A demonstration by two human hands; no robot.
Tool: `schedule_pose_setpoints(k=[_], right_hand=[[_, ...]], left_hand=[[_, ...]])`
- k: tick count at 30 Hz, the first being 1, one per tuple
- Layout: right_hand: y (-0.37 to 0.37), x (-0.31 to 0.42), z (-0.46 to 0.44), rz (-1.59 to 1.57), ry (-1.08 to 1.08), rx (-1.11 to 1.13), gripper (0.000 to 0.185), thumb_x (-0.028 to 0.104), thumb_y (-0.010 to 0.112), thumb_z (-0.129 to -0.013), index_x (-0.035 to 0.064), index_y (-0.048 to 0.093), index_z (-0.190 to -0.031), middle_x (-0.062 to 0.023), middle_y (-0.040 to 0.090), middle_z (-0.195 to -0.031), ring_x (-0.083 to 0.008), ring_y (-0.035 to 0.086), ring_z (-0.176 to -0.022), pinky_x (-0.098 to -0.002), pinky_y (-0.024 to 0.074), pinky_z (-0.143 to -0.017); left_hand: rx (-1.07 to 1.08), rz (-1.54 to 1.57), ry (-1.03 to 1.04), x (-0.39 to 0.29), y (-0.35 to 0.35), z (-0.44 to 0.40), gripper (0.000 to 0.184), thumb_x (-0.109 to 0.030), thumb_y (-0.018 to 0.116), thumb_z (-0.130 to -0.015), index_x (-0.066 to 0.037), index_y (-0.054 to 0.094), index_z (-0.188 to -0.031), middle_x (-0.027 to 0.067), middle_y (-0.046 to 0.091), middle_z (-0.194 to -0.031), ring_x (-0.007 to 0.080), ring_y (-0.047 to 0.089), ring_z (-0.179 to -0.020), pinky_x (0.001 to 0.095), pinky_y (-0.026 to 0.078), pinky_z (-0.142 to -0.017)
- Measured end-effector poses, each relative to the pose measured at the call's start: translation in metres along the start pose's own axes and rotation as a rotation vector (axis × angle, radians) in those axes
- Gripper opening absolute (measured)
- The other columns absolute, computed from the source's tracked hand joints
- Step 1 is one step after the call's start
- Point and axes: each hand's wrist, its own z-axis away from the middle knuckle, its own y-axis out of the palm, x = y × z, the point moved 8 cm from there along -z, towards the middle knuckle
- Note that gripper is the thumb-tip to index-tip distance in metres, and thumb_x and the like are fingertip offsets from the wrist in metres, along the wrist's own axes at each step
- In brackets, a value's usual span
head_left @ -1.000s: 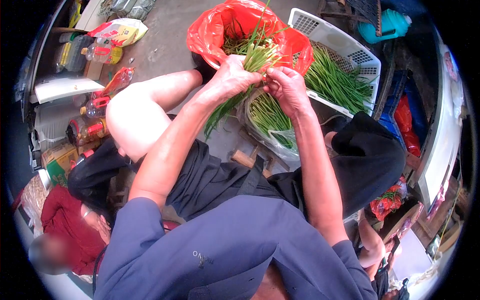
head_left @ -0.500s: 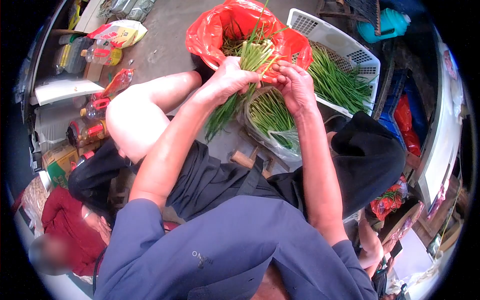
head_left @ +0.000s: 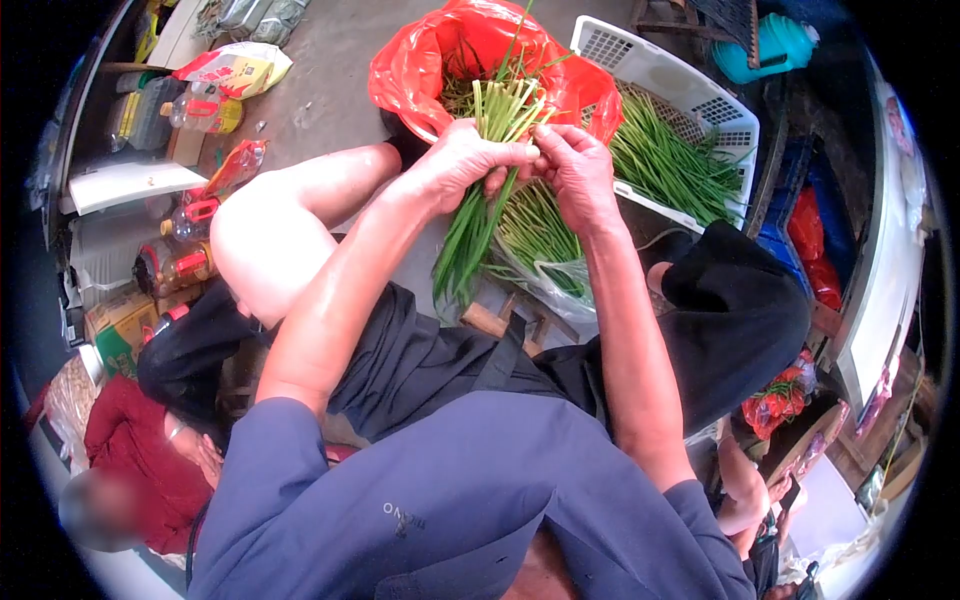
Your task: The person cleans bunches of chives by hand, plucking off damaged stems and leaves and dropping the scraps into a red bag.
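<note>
Long green leafy stalks with pale cut ends, gathered in a loose bunch [head_left: 508,108], are held up in front of the near rim of an open red plastic bag [head_left: 405,85]. The left hand [head_left: 462,165] grips the bunch around its middle, thumb stretched across toward the right, so the pale ends point up and away while the leaves hang below the fist. The right hand [head_left: 578,172] is raised just beside it, thumb and forefinger brought together at the bunch's right side; whether a strand is pinched there cannot be told. Both elbows are bent, the 2 forearms converging.

The step in hand looks like picking over the stalks near their cut ends. The next move seems to call for a steady left grip and a fine pull from the right fingertips.

Just below the right hand, more stalks stand in a clear plastic bag [head_left: 572,282]. Farther right, a white perforated plastic basket [head_left: 605,45] holds a larger pile, reaching its near edge.
</note>
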Motion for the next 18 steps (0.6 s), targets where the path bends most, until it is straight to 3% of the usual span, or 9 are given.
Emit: schedule_pose_setpoints(k=[9,18], right_hand=[[0.0102,0.0035,0.0051,0.114,-0.035,0.024,0.019,0.015,0.052,-0.095,-0.0009,0.061,-0.089,-0.0028,0.062,-0.070,-0.0093,0.057,-0.057,-0.0221,0.0451,-0.056],[0.0027,-0.0042,0.0006,0.104,-0.063,-0.008,0.019,0.017,0.053,-0.095,-0.0004,0.061,-0.090,-0.0038,0.063,-0.075,-0.0080,0.055,-0.059,-0.0226,0.0441,-0.055]], left_hand=[[-0.027,-0.068,0.019,0.0012,-0.0067,-0.0037,0.012,-0.011,0.065,-0.083,-0.001,0.066,-0.090,0.0054,0.067,-0.076,0.0062,0.054,-0.054,0.0178,0.035,-0.043],[0.023,0.006,-0.004,0.0021,-0.0042,-0.0050,0.014,-0.013,0.063,-0.084,-0.001,0.065,-0.091,0.0064,0.067,-0.075,0.0063,0.052,-0.051,0.0175,0.035,-0.042]])
